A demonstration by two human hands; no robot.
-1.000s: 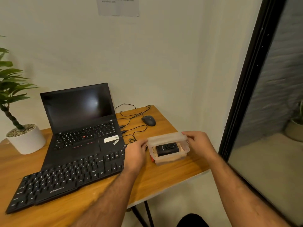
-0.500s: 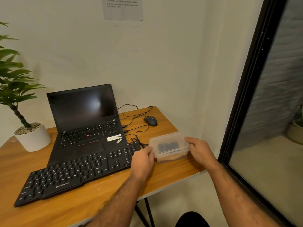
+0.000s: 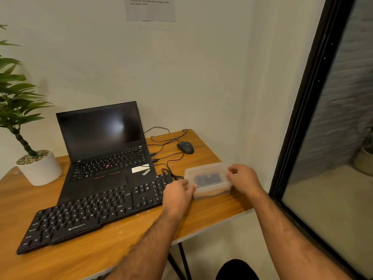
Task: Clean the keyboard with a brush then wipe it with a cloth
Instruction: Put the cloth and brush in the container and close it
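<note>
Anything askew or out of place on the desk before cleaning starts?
The external keyboard lies skewed, its far edge riding up on the open laptop. Cables trail loose near the mouse. Both hands, left hand and right hand, hold the lidded plastic box. Nothing looks spilled.

"ZEBRONICS" on keyboard (image 3: 88,217), "ThinkPad" on laptop (image 3: 105,154), wall notice (image 3: 150,8) unreadable

open laptop (image 3: 105,146), mouse (image 3: 185,147), potted plant (image 3: 30,158), wall notice (image 3: 150,9)
</note>
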